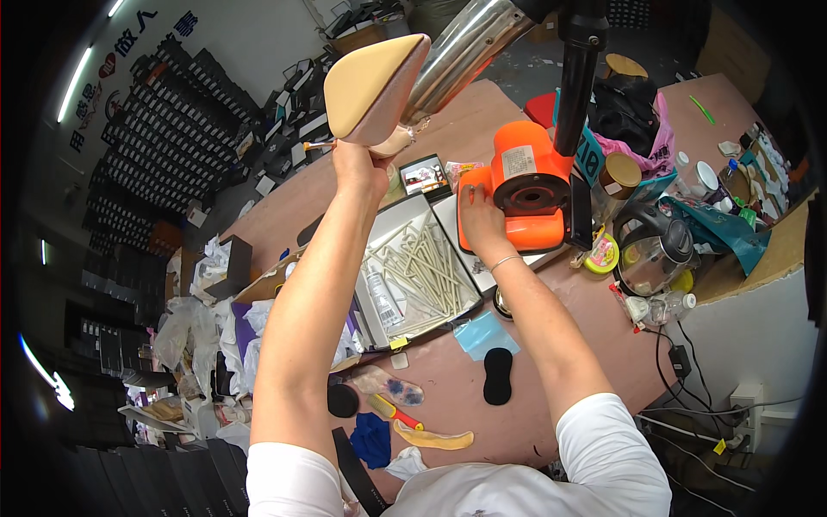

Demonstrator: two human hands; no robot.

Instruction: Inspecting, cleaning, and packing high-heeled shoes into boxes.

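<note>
My left hand (360, 172) is raised and closed around a pointed-toe shoe (370, 90), its smooth beige sole turned toward me. The shoe's upper looks pale and glittery along the edge. A thin brush-like stick (317, 146) pokes out to the left beside my fingers; its other end is hidden. Just beyond the shoe, a shiny metal tube (474, 52) slants down from the top. My right hand (482, 220) lies on the left side of an orange machine (521, 159) with a round dark opening, fingers stretched along its casing.
A box of pale rods (422, 267) and a white tube lies between my arms. Nearer are a black sole-shaped pad (497, 376), a yellow-red cutter (396, 412) and a blue cloth (370, 439). At right stand a kettle (650, 250), bottles and a black post (581, 77); stacked boxes (172, 129) fill the left.
</note>
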